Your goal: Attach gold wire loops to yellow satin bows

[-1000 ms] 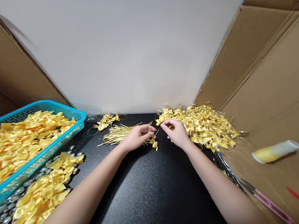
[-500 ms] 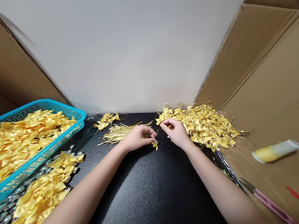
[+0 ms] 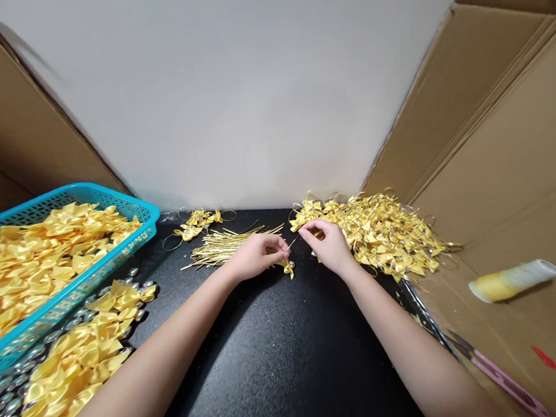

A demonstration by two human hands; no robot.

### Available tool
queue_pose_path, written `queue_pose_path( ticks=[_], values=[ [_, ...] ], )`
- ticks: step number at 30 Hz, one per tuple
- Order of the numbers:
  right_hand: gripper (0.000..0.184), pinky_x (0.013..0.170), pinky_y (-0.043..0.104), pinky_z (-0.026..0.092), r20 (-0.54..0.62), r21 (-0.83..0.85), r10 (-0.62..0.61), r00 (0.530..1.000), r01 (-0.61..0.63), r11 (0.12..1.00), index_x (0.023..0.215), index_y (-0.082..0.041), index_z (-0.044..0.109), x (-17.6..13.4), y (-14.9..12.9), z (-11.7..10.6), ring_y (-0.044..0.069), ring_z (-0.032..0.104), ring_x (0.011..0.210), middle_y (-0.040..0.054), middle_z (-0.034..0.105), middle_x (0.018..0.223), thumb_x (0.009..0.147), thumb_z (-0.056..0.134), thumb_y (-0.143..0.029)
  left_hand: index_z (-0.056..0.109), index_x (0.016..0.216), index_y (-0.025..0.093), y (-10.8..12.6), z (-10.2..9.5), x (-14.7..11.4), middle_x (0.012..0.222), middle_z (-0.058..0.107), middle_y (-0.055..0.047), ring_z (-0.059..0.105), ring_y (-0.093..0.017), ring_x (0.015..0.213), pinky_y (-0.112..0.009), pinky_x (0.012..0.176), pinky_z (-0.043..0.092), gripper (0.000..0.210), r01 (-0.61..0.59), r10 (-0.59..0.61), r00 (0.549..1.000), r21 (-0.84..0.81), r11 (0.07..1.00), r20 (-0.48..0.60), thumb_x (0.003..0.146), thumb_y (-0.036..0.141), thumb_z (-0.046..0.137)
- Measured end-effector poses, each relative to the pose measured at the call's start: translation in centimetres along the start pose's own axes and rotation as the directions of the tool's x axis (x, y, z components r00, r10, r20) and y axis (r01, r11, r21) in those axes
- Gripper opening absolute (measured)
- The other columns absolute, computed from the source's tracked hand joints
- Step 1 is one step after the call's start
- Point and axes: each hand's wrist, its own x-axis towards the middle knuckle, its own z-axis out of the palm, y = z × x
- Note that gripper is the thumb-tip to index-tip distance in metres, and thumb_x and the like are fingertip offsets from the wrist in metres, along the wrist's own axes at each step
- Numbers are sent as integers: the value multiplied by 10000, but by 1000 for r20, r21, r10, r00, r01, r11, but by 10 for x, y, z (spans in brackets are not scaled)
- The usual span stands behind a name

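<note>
Left hand (image 3: 261, 255) has closed to pinch the gold cord (image 3: 294, 241), tabletop (image 3: 281, 357) open at lower centre, cord axis slanting up-right to the right hand's (image 3: 328, 244) pinch.

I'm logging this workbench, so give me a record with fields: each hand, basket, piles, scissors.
Left hand: pinching a thin gold strip; small yellow bow below
Right hand: also pinching that strip
Basket: teal, holding yellow bows
Beside basket: loose bows, silvery beads
Middle pile: straight gold strips
Right pile: bows with gold loops
Scissors: pink-handled, on cardboard
</note>
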Motion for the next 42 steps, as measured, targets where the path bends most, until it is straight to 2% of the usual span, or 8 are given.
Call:
queue_pose_path(
  ticks=[10,16,21,25,33,38,42],
  values=[
    [161,642,294,496,-18,-12,3,1000,-4,1000,722,-185,666,1,5,-1,174,624,677,46,704,763,801,578,-295,686,757,176,1,-3,-1,770,728,-18,661,-156,755,-247,733,478,104,-43,41,999,109,993,20,779,254,621],
    [162,649,300,495,-46,-28,1,999,-2,1000,717,-188,668,2,4,-4,175,623,667,46,705,755,799,576,-293,697,716,189,2,-4,1,802,715,-26,634,-173,816,-282,806,453,101,-146,157,987,208,967,-38,765,260,645],
    [158,656,306,496,-61,-16,21,998,-22,1000,710,-188,663,3,3,-7,182,624,676,47,703,747,786,593,-307,658,731,165,1,-3,0,747,695,-16,612,-141,696,-232,663,451,170,-48,54,997,118,992,-52,798,305,589],
    [154,655,300,496,-32,21,31,999,-31,999,715,-188,662,3,2,-6,176,625,681,45,705,759,788,592,-304,656,738,157,0,-4,-1,673,659,4,543,-104,573,-201,548,403,172,-8,15,998,126,992,-55,788,304,582],
    [146,628,285,473,22,68,40,999,-41,997,705,-188,653,0,-6,1,166,607,673,35,689,742,782,597,-298,659,677,152,-4,-13,-2,651,687,-8,609,-131,608,-218,590,459,58,72,-70,997,71,995,-36,674,199,625],
    [133,622,271,454,62,77,32,998,-37,996,720,-180,652,-3,-8,7,156,597,682,29,680,748,786,593,-280,643,655,157,-3,-15,-3,615,660,19,583,-114,574,-206,565,440,54,121,-123,992,73,990,16,633,147,595],
    [118,631,269,460,91,101,35,995,-44,994,721,-182,647,-5,-9,11,152,598,677,22,673,730,787,596,-267,624,643,161,-4,-14,-3,596,637,30,562,-109,557,-203,548,422,35,139,-140,990,96,986,5,626,149,596]
  ],
)
